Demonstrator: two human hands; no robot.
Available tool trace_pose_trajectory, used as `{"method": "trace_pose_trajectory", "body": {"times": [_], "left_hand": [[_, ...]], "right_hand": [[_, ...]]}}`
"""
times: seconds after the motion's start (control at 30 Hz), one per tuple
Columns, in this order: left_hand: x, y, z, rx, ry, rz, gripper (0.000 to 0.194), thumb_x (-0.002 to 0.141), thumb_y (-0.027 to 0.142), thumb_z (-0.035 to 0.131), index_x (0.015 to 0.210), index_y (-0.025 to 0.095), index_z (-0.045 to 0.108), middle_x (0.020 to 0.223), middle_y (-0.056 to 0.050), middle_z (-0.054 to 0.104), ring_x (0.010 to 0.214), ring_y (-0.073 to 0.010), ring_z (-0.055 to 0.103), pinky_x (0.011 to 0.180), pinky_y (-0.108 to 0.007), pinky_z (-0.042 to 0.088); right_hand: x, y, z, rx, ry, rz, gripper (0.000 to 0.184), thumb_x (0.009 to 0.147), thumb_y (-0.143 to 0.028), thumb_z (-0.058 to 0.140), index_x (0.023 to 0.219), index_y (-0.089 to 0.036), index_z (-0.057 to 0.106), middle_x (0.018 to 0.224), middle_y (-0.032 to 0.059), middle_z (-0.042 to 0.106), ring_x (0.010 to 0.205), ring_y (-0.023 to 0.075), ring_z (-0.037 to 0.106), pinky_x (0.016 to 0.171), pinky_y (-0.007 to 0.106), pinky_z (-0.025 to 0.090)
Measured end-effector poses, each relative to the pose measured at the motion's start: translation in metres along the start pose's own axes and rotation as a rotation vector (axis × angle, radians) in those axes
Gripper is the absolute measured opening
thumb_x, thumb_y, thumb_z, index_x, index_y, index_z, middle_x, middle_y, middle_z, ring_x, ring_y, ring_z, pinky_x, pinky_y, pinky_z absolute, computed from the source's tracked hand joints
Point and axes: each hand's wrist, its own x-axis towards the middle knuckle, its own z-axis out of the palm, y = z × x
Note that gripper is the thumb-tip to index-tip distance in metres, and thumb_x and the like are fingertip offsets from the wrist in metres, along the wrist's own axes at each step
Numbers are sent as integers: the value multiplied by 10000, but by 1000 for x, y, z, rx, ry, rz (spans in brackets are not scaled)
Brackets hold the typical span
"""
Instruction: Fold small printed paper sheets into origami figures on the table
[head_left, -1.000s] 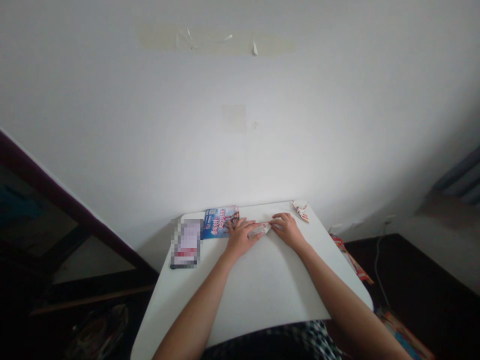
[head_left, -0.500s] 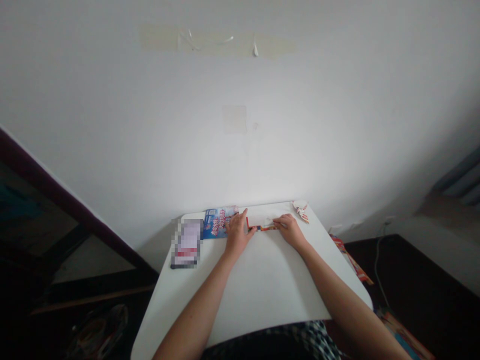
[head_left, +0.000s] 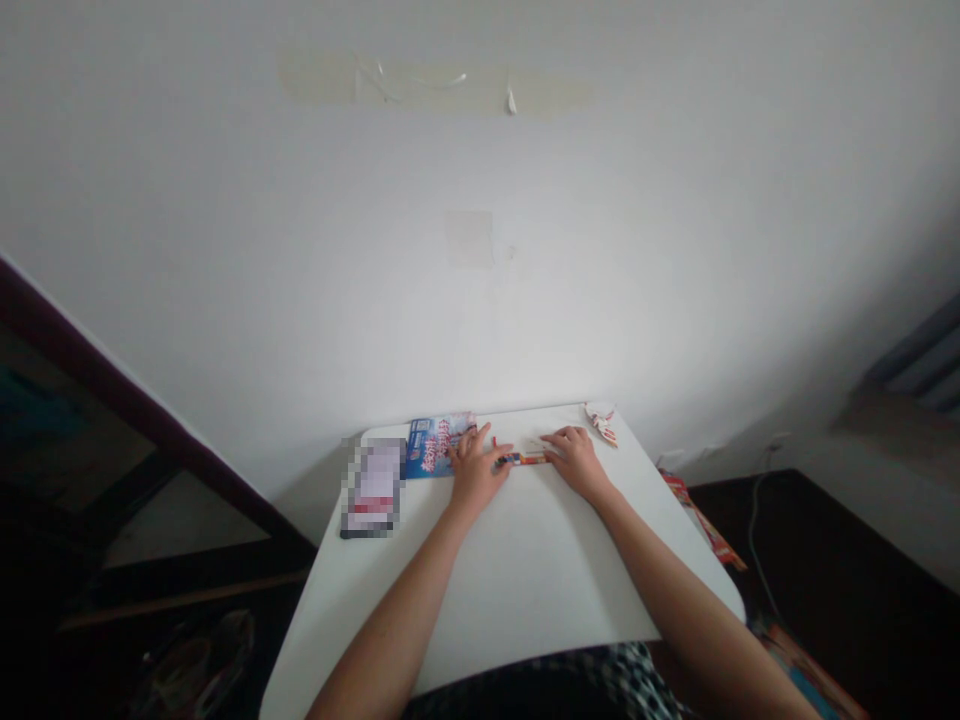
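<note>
A small sheet of paper (head_left: 531, 460) lies near the far side of the white table, a narrow colourful strip folded up along its near edge over a pale inner face. My left hand (head_left: 475, 464) rests with fingers spread; its thumb and a finger touch the strip's left end, and the other fingers lie over a blue printed leaflet (head_left: 430, 455). At the strip's right end, my right hand (head_left: 576, 458) presses down with its fingers stretched to the left. Parts of the sheet are hidden under both hands.
A blurred-out phone (head_left: 373, 490) lies on the left of the table (head_left: 540, 570). Near the far right corner sits a crumpled piece of printed paper (head_left: 602, 424). The wall (head_left: 600, 250) rises behind the table. Printed paper (head_left: 701, 515) shows beyond the right edge.
The near edge of the sheet has been folded over and flattened, so less of its pale face shows. My left thumb and finger have come onto the strip, while my right hand has barely shifted.
</note>
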Motion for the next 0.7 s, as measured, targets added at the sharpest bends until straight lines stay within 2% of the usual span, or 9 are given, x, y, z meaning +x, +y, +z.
{"method": "trace_pose_trajectory", "body": {"times": [0.07, 0.2, 0.4, 0.5, 0.7], "left_hand": [[-1, 0, 1, 6, -5, -1, 262, 873, 341, 734, 1122, 399, 795, 1593, -25, 480, 1468, -366, 376, 1191, -641, 281], [-1, -1, 3, 9, -18, 1, 245, 889, 354, 714, 1118, 387, 796, 1588, -27, 495, 1474, -372, 366, 1192, -669, 266], [-2, 0, 3, 8, -24, 11, 220, 892, 360, 711, 1094, 354, 798, 1538, -40, 555, 1481, -374, 355, 1199, -694, 236], [-2, 1, 2, -13, -37, 35, 202, 896, 392, 706, 1071, 355, 799, 1480, -17, 615, 1474, -381, 358, 1202, -712, 204], [-3, 4, -2, -70, -107, 102, 204, 926, 441, 664, 1077, 409, 796, 1395, 21, 685, 1425, -368, 408, 1205, -733, 120]], "right_hand": [[-1, -1, -1, 15, 25, -25, 308, 945, -280, 656, 1244, -274, 731, 1140, 110, 681, 1128, 300, 537, 973, 451, 476], [-3, -7, -4, 44, 56, -98, 267, 967, -273, 608, 1193, -278, 749, 1118, 100, 693, 1107, 283, 552, 969, 455, 474], [-6, -21, -11, -6, 16, -194, 192, 976, -296, 608, 1034, -296, 791, 1033, 72, 721, 1057, 259, 573, 1043, 490, 420], [-7, -25, -13, -79, 9, -163, 186, 965, -274, 615, 1031, -309, 785, 1064, 57, 730, 1102, 268, 575, 1132, 565, 341], [-6, -23, -12, -164, -35, -83, 263, 1009, -300, 545, 1181, -319, 743, 1268, 57, 716, 1285, 298, 534, 1206, 655, 229]]}}
